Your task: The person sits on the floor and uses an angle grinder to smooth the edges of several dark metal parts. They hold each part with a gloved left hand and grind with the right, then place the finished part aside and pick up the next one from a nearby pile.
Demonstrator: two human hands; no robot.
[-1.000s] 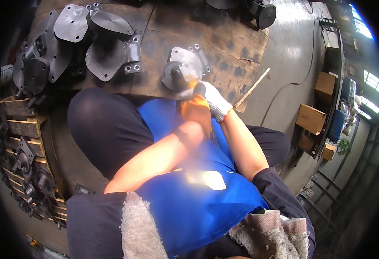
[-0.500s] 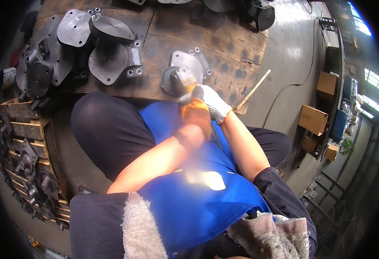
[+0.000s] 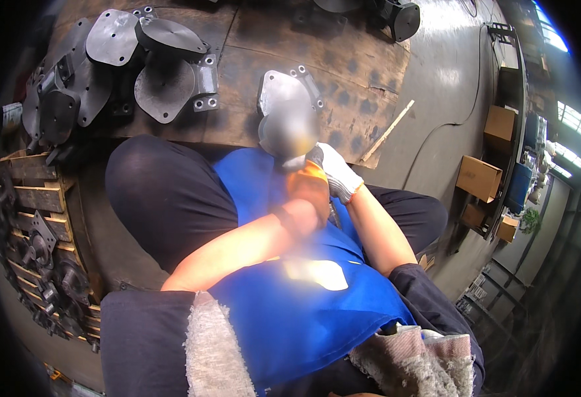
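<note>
My left hand (image 3: 309,180), in an orange and dark glove, is closed around the body of an angle grinder (image 3: 297,161). Beside it my right hand (image 3: 338,173), in a white knitted glove with dark fingertips, also grips the tool; its fingers are partly hidden. The grinder's round grey disc (image 3: 277,132) faces up toward me, its middle blurred. Just beyond, and partly covered by the disc, a grey metal plate (image 3: 280,87) with corner holes lies on the wooden tabletop (image 3: 250,43). A small block (image 3: 312,89) with holes adjoins the plate's right side.
Several similar metal plates (image 3: 165,89) are heaped at the table's left. More dark parts (image 3: 403,23) lie along its far edge. A thin wooden strip (image 3: 388,131) rests at the right corner. A pallet with parts (image 3: 39,192) stands left; cardboard boxes (image 3: 479,177) sit on a right-hand shelf.
The grinder has turned, so its disc now shows broadly and has shifted right, toward me. Both hands have moved slightly nearer and to the right. The metal plate stays on the table.
</note>
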